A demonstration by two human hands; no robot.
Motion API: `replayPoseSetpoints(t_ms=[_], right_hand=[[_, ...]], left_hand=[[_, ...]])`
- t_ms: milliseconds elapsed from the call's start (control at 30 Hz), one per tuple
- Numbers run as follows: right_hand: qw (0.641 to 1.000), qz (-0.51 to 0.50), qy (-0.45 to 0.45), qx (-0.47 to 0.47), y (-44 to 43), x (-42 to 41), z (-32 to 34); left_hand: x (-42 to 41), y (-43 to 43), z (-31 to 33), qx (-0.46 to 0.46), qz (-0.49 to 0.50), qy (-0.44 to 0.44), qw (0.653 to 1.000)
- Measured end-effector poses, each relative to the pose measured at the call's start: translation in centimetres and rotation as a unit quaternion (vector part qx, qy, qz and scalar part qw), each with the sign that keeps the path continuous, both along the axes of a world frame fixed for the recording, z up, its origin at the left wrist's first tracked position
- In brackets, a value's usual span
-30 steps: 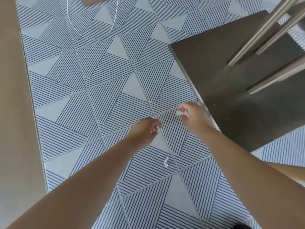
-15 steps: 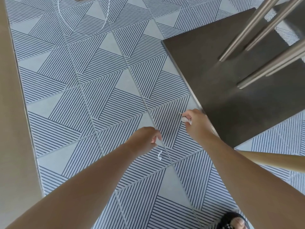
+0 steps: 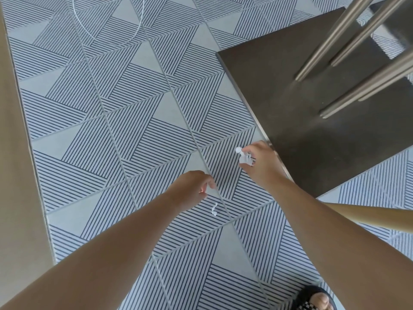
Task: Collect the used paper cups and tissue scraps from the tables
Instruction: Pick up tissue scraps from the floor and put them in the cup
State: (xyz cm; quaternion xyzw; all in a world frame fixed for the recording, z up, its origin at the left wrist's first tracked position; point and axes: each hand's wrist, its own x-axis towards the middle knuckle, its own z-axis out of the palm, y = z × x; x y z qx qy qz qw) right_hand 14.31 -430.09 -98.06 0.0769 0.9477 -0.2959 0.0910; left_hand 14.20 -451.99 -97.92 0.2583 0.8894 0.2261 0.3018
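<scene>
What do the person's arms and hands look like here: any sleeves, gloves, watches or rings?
Both arms are bare as far up as the frame shows, with no sleeve in view. The left hand and right hand wear no gloves, and no watch, bracelet or ring is visible on the sides shown. The only clothing in view is a dark sandal with a checkered strap at the bottom right.

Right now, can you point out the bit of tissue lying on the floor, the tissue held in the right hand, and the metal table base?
tissue scrap on the floor [image 3: 214, 209], head view, middle of the curled strip.
held tissue [image 3: 243, 157], head view, white wad at the fingertips of the right hand [image 3: 261, 163].
metal table base [image 3: 290, 121], head view, bare flat plate.
</scene>
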Motion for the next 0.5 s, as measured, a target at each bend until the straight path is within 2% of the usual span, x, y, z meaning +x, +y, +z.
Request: replayPoseSetpoints(t_ms=[267,500], right_hand=[[0.994,0.096,-0.040,0.022,0.6,-0.7,0.4],[0.995,0.088,-0.035,0.039,0.0,-0.7,-0.2]], left_hand=[[0.5,0.1,0.0,0.008,-0.021,-0.024,0.999],[1.2,0.9,-0.2,-0.002,-0.071,-0.061,0.996]])
